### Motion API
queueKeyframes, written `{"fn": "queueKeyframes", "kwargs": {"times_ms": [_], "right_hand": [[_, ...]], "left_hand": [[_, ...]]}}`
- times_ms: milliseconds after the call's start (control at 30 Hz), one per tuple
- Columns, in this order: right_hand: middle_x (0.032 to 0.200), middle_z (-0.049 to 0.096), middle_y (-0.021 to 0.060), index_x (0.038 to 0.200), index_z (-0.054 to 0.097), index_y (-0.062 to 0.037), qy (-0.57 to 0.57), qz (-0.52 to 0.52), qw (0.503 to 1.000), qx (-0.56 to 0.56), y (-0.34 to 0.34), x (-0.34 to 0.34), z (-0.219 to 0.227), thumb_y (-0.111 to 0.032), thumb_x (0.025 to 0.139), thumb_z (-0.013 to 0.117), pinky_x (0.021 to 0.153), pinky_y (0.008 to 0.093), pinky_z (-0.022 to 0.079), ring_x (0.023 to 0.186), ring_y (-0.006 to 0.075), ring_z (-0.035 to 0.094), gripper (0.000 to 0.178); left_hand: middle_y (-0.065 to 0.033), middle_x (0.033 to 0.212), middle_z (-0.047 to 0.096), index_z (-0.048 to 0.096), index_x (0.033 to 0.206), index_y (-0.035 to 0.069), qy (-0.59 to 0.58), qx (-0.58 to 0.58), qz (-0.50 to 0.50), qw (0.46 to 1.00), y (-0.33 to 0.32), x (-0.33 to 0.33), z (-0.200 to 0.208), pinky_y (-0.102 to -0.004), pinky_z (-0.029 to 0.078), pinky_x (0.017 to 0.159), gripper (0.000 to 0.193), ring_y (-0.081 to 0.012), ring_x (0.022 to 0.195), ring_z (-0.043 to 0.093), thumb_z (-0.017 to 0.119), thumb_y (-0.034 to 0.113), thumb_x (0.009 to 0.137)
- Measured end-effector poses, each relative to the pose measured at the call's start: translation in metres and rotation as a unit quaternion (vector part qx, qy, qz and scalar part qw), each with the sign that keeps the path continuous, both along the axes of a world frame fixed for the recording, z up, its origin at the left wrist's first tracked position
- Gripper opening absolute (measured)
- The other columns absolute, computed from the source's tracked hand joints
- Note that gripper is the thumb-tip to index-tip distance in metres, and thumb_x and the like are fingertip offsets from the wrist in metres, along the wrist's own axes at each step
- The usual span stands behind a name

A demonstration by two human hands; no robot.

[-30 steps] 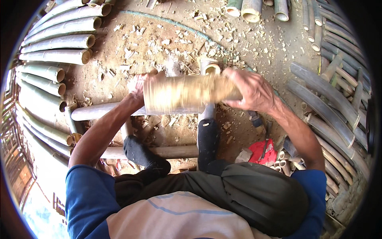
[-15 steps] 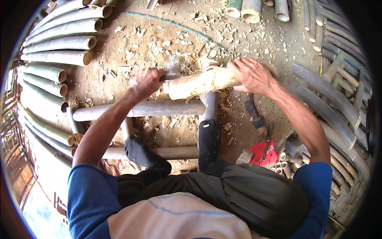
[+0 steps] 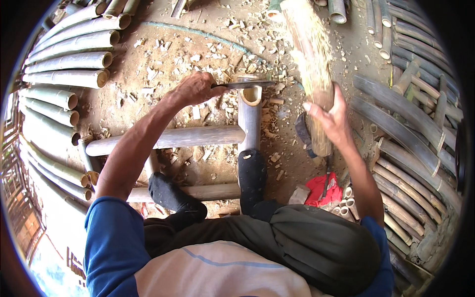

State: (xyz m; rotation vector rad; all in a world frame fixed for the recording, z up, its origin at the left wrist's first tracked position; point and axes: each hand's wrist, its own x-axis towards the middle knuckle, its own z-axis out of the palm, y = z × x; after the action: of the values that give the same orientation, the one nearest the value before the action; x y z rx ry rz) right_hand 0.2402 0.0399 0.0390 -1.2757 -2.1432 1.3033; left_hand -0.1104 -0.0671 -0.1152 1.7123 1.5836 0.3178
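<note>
Right hand (image 3: 332, 115) grips blurred bamboo pole (image 3: 310, 59); left hand (image 3: 195, 88) holds, seemingly, blade (image 3: 243, 85).

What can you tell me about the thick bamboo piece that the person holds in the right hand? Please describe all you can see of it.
The bamboo piece is a thick, pale yellow-tan culm section with a rough, fibrous, shaved-looking surface. It stands tilted, its upper end toward the top of the picture, its lower end near the ground beside a red cloth. The right hand grips it at about the middle. Motion blur softens its edges. It does not touch the blade held in the left hand.
</note>
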Motion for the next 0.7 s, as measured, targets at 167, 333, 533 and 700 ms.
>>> {"fn": "queueKeyframes", "kwargs": {"times_ms": [167, 333, 533, 700], "right_hand": [[0.115, 0.063, 0.0196, 0.131, 0.046, 0.0058, -0.087, 0.032, 0.993, -0.075, -0.057, 0.036, -0.026, -0.037, 0.082, 0.08, 0.092, 0.0424, 0.057, 0.101, 0.0267, 0.066, 0.073], [0.111, 0.065, 0.0194, 0.132, 0.047, 0.0048, -0.073, -0.023, 0.991, -0.107, -0.048, 0.043, -0.004, -0.037, 0.083, 0.079, 0.092, 0.0441, 0.053, 0.103, 0.0298, 0.066, 0.072], [0.114, 0.065, 0.0232, 0.134, 0.047, 0.0063, -0.217, 0.02, 0.966, -0.138, -0.075, 0.062, -0.03, -0.037, 0.08, 0.081, 0.091, 0.0423, 0.052, 0.103, 0.0337, 0.066, 0.077], [0.116, 0.065, 0.0194, 0.135, 0.049, 0.0038, -0.048, -0.05, 0.992, -0.101, -0.063, 0.035, 0.009, -0.041, 0.08, 0.08, 0.093, 0.0431, 0.053, 0.103, 0.0281, 0.066, 0.077]], "left_hand": [[0.0005, 0.054, 0.057, 0.077, 0.093, 0.007, 0.009, -0.015, -0.017, 1.0, 0.009, 0.002, -0.007, -0.0285, 0.031, 0.035, 0.054, -0.0081, 0.038, 0.038, 0.055, 0.055, 0.1], [0.0027, 0.057, 0.052, 0.075, 0.089, 0.008, 0.0, -0.142, -0.022, 0.99, 0.017, -0.006, -0.007, -0.0274, 0.034, 0.04, 0.06, -0.0077, 0.044, 0.041, 0.053, 0.063, 0.094], [0.0012, 0.06, 0.057, 0.075, 0.09, 0.007, -0.03, -0.168, -0.029, 0.985, 0.032, -0.001, -0.005, -0.0302, 0.036, 0.042, 0.06, -0.0093, 0.046, 0.044, 0.054, 0.063, 0.093], [-0.0011, 0.064, 0.062, 0.077, 0.096, 0.007, -0.032, -0.23, -0.041, 0.972, 0.026, -0.009, -0.001, -0.0314, 0.035, 0.044, 0.056, -0.0104, 0.047, 0.046, 0.056, 0.059, 0.095]]}}
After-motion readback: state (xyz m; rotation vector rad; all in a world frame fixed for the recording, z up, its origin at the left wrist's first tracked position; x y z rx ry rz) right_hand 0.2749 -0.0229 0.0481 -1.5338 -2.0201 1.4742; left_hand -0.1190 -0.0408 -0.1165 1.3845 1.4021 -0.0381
